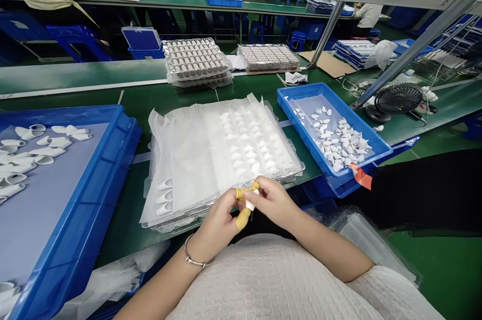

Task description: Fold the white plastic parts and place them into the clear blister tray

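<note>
My left hand [220,222] and my right hand [273,202] meet close to my body, just in front of a stack of clear blister trays [222,152]. Several fingers wear yellow finger cots. Together they pinch a small white plastic part [250,204]. The top tray is covered by a translucent sheet, and rows of white parts show in its pockets. A silver bracelet is on my left wrist.
A large blue bin [81,214] with white tube-shaped parts stands at the left. A smaller blue bin [371,144] with small white pieces stands at the right. Filled tray stacks [196,61] sit farther back. A small black fan [397,102] stands at the right. Another person stands far behind.
</note>
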Available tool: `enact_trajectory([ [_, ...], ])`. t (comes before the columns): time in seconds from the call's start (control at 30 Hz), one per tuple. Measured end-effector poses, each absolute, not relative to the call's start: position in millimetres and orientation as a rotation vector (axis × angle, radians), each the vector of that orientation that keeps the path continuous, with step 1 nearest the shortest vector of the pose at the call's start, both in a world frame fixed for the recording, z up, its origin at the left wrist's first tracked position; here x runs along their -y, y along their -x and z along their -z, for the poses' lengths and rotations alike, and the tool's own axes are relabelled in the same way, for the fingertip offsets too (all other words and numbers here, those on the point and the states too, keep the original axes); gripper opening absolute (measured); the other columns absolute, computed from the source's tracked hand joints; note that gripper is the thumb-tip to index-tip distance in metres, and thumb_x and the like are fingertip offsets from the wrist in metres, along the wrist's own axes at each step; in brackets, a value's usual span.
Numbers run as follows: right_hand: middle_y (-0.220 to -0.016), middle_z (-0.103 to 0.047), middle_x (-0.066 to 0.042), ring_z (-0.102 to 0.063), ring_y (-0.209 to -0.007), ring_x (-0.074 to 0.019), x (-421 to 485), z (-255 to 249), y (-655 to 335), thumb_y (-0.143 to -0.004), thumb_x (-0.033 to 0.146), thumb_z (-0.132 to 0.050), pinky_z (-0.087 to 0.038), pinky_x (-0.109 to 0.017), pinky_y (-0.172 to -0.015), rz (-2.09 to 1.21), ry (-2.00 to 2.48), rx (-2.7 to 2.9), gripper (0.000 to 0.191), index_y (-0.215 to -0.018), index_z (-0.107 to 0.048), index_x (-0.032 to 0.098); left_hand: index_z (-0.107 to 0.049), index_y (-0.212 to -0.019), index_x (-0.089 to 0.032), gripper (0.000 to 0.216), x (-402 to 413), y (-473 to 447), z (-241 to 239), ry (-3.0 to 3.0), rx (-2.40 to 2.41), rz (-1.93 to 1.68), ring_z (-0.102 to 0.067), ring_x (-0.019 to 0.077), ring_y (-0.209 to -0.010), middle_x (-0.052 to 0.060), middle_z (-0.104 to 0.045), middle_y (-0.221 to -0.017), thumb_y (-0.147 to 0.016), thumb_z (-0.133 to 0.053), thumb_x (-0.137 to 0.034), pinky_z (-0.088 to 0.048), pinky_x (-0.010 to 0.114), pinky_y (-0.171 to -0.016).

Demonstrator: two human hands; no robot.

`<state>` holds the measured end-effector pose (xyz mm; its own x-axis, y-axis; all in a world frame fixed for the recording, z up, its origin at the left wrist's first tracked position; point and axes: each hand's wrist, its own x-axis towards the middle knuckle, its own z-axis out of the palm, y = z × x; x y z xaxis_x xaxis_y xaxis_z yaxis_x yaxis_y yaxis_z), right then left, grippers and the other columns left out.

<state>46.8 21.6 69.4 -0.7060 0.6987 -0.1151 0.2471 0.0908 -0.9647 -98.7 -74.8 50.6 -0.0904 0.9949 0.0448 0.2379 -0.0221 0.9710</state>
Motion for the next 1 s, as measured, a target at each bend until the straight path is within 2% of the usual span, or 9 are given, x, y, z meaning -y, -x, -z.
enact_trajectory([
  [0.1, -0.055, -0.042, 0.004, -0.039, -0.054, -0.0099, -29, -67, -48, -0.093, 0.047, -0.048, -0.031, -0.025, -0.053, -1.689, 0.932, 1.879, 0.043, -0.062, -0.041, 0.019, -0.057, -0.103, -0.022, 0.015, 76, 98, -54, -1.345, -1.395, -1.164, -0.057, 0.0155, -0.082, 0.001, -0.060, -0.090, -0.089, -0.053, -0.018, -0.048, 0.030, -0.076],
  [0.23, -0.054, -0.047, 0.004, -0.042, -0.052, -0.0104, -41, -64, -53, -0.093, 0.049, -0.049, -0.035, -0.025, -0.054, -1.701, 1.022, 1.712, 0.042, -0.064, -0.045, 0.019, -0.057, -0.107, -0.022, 0.019, 77, 98, -56, -1.219, -1.363, -1.161, -0.056, 0.0149, -0.079, 0.002, -0.060, -0.091, -0.088, -0.056, -0.020, -0.048, 0.029, -0.074],
  [0.4, -0.061, -0.051, 0.002, -0.045, -0.054, -0.0106, -36, -68, -58, -0.092, 0.053, -0.047, -0.036, -0.025, -0.053, -1.907, 0.904, 1.708, 0.041, -0.071, -0.050, 0.019, -0.057, -0.104, -0.021, 0.018, 76, 98, -52, -1.189, -1.373, -1.180, -0.054, 0.0143, -0.076, 0.002, -0.060, -0.088, -0.086, -0.057, -0.019, -0.046, 0.028, -0.072],
  [0.57, -0.070, -0.051, 0.003, -0.046, -0.061, -0.0107, -21, -68, -57, -0.078, 0.045, -0.072, -0.037, -0.024, -0.056, -1.760, 0.896, 1.824, 0.033, -0.076, -0.050, 0.020, -0.055, -0.101, -0.020, 0.014, 72, 96, -54, -1.206, -1.392, -1.186, -0.057, 0.0164, -0.081, 0.003, -0.061, -0.090, -0.087, -0.057, -0.023, -0.048, 0.031, -0.075],
  [0.73, -0.058, -0.054, 0.001, -0.048, -0.055, -0.0107, -24, -59, -63, -0.094, 0.046, -0.048, -0.037, -0.024, -0.054, -1.769, 0.924, 1.830, 0.040, -0.066, -0.050, 0.018, -0.055, -0.098, -0.020, 0.011, 65, 89, -54, -1.137, -1.328, -1.147, -0.057, 0.0149, -0.076, 0.002, -0.062, -0.088, -0.088, -0.055, -0.023, -0.047, 0.029, -0.072],
  [0.87, -0.057, -0.055, 0.001, -0.047, -0.050, -0.0099, -33, -50, -75, -0.092, 0.050, -0.050, -0.036, -0.023, -0.048, -1.873, 0.994, 1.551, 0.040, -0.068, -0.052, 0.018, -0.055, -0.099, -0.019, 0.013, 59, 81, -55, -1.115, -1.302, -1.118, -0.056, 0.0145, -0.076, 0.002, -0.061, -0.088, -0.087, -0.055, -0.023, -0.047, 0.029, -0.070],
  [1.0, -0.062, -0.053, 0.002, -0.049, -0.054, -0.0100, -39, -52, -89, -0.091, 0.051, -0.051, -0.037, -0.022, -0.049, -1.886, 1.019, 1.439, 0.039, -0.072, -0.052, 0.018, -0.056, -0.101, -0.019, 0.016, 57, 74, -51, -1.175, -1.346, -1.078, -0.055, 0.0150, -0.076, 0.002, -0.059, -0.087, -0.087, -0.054, -0.026, -0.046, 0.029, -0.071],
])
